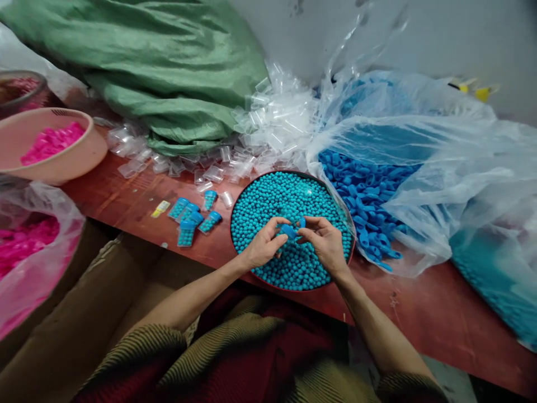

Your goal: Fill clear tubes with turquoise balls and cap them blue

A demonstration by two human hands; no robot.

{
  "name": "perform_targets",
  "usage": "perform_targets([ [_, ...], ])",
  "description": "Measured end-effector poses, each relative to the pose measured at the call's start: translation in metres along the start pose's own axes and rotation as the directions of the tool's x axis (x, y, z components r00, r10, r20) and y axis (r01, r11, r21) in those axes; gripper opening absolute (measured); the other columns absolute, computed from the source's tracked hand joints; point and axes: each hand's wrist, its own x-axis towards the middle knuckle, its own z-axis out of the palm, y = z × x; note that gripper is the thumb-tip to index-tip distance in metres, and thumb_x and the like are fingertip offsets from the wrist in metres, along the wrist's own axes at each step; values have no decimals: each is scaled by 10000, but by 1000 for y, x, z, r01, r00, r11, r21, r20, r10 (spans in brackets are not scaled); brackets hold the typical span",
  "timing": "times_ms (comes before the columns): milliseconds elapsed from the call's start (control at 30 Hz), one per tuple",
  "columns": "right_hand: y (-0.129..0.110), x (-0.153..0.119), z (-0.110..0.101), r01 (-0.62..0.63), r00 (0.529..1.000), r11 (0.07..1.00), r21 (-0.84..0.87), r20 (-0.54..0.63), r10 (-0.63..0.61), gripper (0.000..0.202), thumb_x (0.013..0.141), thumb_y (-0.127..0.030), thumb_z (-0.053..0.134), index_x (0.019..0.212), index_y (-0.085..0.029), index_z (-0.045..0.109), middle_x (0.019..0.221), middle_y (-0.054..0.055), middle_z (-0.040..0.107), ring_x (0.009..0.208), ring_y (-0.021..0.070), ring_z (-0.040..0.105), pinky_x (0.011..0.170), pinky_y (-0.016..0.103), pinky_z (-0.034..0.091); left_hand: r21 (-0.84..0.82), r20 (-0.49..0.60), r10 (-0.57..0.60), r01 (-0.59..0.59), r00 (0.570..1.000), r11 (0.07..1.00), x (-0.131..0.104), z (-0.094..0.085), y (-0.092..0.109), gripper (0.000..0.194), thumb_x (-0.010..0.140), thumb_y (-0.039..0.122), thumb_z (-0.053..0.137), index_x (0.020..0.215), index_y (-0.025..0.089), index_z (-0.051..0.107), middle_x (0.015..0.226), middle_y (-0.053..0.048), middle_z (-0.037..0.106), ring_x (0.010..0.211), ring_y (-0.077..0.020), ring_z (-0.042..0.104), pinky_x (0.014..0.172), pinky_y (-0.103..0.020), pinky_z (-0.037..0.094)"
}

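In the head view, both forearms are reaching forward from the lower edge and angling inward, with the left hand [263, 247] and the right hand [326, 242] hovering over a round tray [289, 289] and facing each other. Blue beads [272, 196] are filling the tray beneath the fingers. Left of the fingers, small filled cups with blue tops [187, 225] are lying on the red table [121, 201], near a yellow piece [160, 209]. Beyond the fingers, clear cups [289, 120] are heaping up beside a green sack [176, 73]. To their right, a clear plastic bag [461, 184] is spilling blue caps [369, 207] close against the tray's rim. Farther left, a pink basin [75, 162] is holding bright pink pieces [52, 144]. The left fingers are pinching a blue part [288, 230]; the right fingers, nearly closed, are gripping another blue part [302, 223] just beside it. Whether the two parts are touching, I cannot tell.
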Motion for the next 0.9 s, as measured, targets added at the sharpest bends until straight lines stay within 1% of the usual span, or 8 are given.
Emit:
perform_targets([
  [133,1,-11,4,269,959,894,-358,182,-216,304,839,-370,545,1090,-206,592,971,67,671,800,184,647,754,357,547,55,-70,48,-45,996,998,-4,7,1,462,861,265,449,1307,223,336,810,19,531,531,-57,449,521,-200,440],
  [267,13,-19,13,521,852,669,-530,360,-379,769,740,-418,672,1369,-143,324,1275,196,490,1134,307,535,860,445,519,118,-117,181,-167,977,979,-3,8,5,421,836,247,476,1248,178,426,1015,-44,573,816,-127,536,782,-266,461],
  [367,23,-21,23,561,822,550,-618,341,-455,823,744,-398,655,1392,-114,236,1180,213,505,1052,324,569,780,458,544,88,-138,128,-116,982,989,-4,9,8,346,823,269,491,1151,163,465,907,-23,575,751,-119,524,726,-247,451],
  [500,32,-22,34,547,805,503,-669,255,-535,782,725,-420,638,1346,-126,266,1004,150,548,842,284,614,658,420,556,-10,-157,7,-9,988,1000,-6,11,8,299,811,312,508,1066,159,475,695,33,500,583,-84,442,569,-203,381],
  [633,36,-23,42,549,796,494,-674,241,-556,805,704,-464,644,1330,-119,274,979,142,550,815,278,614,613,395,548,78,-232,5,13,973,997,-9,10,5,257,815,296,501,1034,163,496,619,58,411,521,-71,358,503,-194,300],
  [733,33,-27,49,526,824,500,-688,268,-499,830,729,-477,626,1363,-109,236,1016,165,554,836,287,624,592,388,547,250,-226,70,-12,972,968,-14,4,5,221,832,272,476,1027,172,504,625,55,407,536,-82,367,526,-205,321],
  [800,26,-31,52,525,842,491,-695,342,-417,830,764,-466,605,1399,-119,197,1118,193,540,876,287,630,594,381,550,348,-219,108,-26,970,937,-19,-7,4,230,842,269,459,1048,178,504,671,40,450,585,-94,414,577,-216,362],
  [900,13,-33,51,571,821,472,-672,480,-310,790,802,-468,580,1423,-151,210,1252,192,504,967,283,620,640,376,556,424,-273,112,15,955,906,-30,-38,4,296,852,311,450,1117,183,487,754,15,516,651,-113,473,629,-233,404],
])
